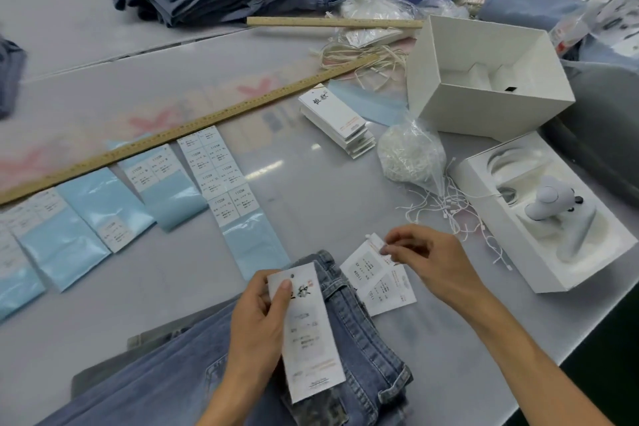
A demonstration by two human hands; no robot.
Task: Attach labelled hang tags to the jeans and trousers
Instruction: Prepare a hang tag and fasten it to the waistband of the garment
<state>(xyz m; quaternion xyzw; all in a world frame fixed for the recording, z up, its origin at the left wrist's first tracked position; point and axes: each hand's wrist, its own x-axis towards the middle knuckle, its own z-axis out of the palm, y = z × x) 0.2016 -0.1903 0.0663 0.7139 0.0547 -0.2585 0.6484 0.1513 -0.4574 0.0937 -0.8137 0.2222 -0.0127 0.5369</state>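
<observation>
At lower centre of the frame, the left hand (257, 316) grips a hang tag (306, 332) over folded jeans (363, 332) while the right hand (427, 258) pinches a second tag (366, 264) just right of them, which could slip free if that light fingertip pinch loosens

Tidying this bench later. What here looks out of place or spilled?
A white game controller sits in an opened white box at the right edge, unrelated to tagging. Loose tag strings trail out of their plastic bag across the table.
</observation>
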